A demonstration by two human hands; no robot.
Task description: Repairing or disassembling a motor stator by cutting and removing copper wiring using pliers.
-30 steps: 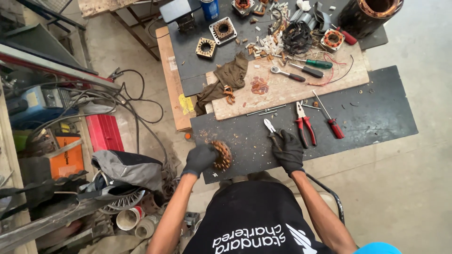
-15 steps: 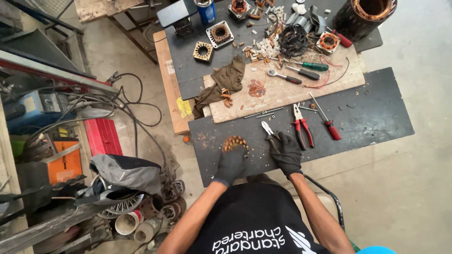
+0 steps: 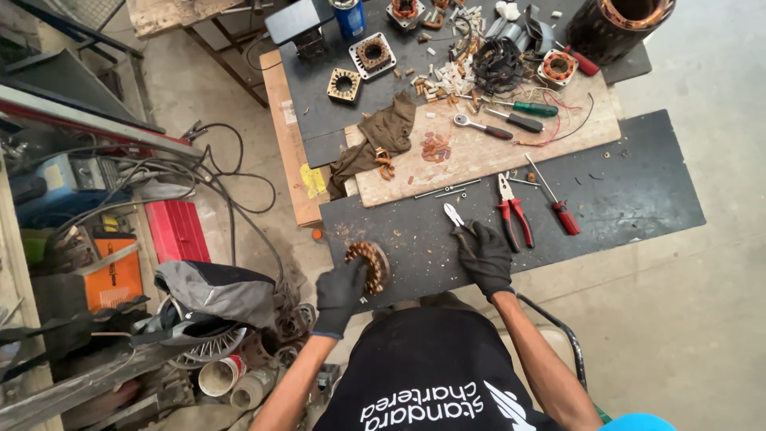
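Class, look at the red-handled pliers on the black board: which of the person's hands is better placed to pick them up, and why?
Probably the right hand: it rests beside the red-handled pliers, while the left hand grips the copper-wound ring farther off.

**Even daylight, sharp centre, stretched edges**

Soft, bright daylight is falling evenly over the scene, and no single source is showing. The pale floor [image 3: 702, 335] at right is reflecting the most light and is looking slightly washed out. Shadows are lying short and faint under the tools on the counter [image 3: 638, 183]. The clutter at the left edge is sitting in dimmer, murkier light. The black gloves and dark mat are swallowing detail, so the fingers are hard to separate. No strong glare is appearing. The centre is holding sharp focus; the wide lens is bending and stretching lines toward the corners. Motion blur is barely showing.
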